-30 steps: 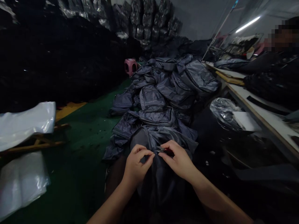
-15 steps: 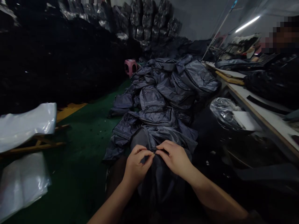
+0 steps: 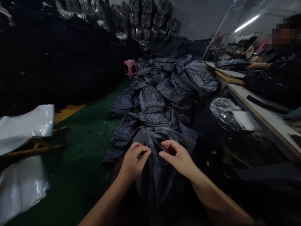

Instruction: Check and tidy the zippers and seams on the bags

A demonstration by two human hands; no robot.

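The left hand [image 3: 133, 161] angles in from the lower left, its fingers [image 3: 143, 150] curled and pinching the edge of a dark grey nylon bag [image 3: 157, 175], which lies at the near end of a heap of similar bags [image 3: 164, 94]. Just beside it, the right hand [image 3: 176, 158] reaches in from the lower right, fingers clenched around small snips [image 3: 167, 148], partly hidden.

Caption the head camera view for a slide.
Left hand and right hand, with small snips, work a dark nylon garment before a heap of others.
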